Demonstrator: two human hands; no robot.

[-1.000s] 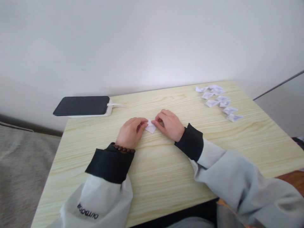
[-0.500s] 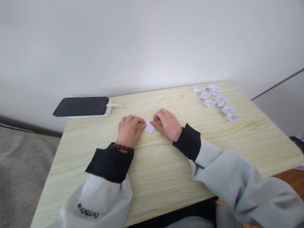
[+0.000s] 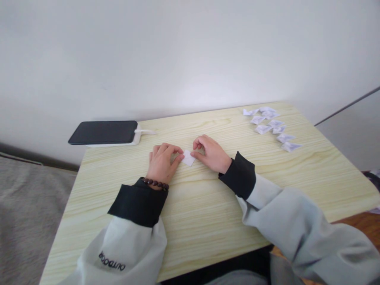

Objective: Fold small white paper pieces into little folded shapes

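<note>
A small folded white paper (image 3: pixel 188 159) lies on the wooden-patterned table between my two hands. Thumb and forefinger of my left hand (image 3: pixel 163 160) pinch its left corner; a dark bead bracelet circles that wrist. At the opposite corner is my right hand (image 3: pixel 212 153), its thumb on the paper and its curled forefinger slightly above, with a small gap between them. The fingertips cover parts of the paper's upper edges.
Several folded white paper pieces (image 3: pixel 274 126) stand in a loose cluster at the table's back right. A black phone (image 3: pixel 103 132) rests on a white block at the back left, with a white cable (image 3: pixel 147 131) there. A pale wall (image 3: pixel 190 59) rises behind the table (image 3: pixel 208 221).
My right forefinger has lifted a little off the paper, and that hand has shifted slightly right. More of the paper's right side shows. My left hand keeps its pinch.
</note>
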